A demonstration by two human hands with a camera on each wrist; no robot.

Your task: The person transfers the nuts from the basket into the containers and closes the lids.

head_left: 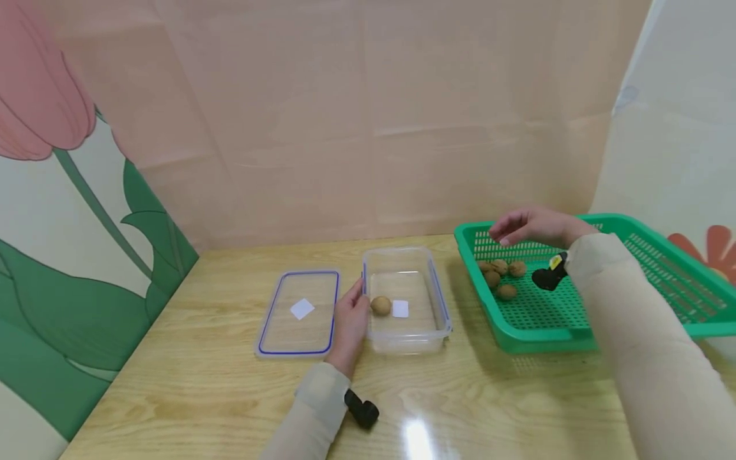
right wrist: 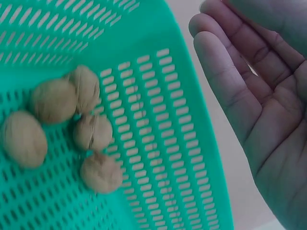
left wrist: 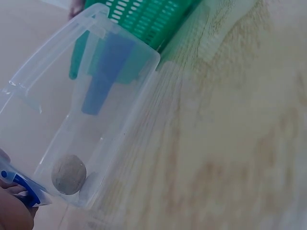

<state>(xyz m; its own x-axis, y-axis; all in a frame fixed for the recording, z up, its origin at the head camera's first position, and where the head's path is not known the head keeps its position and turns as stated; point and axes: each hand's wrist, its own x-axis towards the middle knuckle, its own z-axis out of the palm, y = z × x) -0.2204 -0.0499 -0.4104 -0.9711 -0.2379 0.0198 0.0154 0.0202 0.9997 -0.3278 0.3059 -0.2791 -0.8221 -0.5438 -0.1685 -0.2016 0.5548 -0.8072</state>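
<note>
My left hand (head_left: 351, 319) holds the left side of a clear plastic container (head_left: 428, 329), its fingers at the wall beside a blue clip (left wrist: 26, 189). A single walnut (head_left: 381, 306) lies inside the container near that wall, next to a white square (head_left: 400, 309). Over the left part of a green basket (head_left: 517, 338) hovers my right hand (head_left: 531, 227), with loosely bent fingers and a bare palm (right wrist: 283, 120). Several walnuts (head_left: 507, 292) sit in the basket's left end, below that hand.
The container's lid (head_left: 296, 338), rimmed in blue and marked with a white square, lies flat left of the container. Behind the wooden table (head_left: 201, 383) stands a pinkish backdrop (head_left: 368, 128). A printed flower panel (head_left: 57, 306) borders the left side.
</note>
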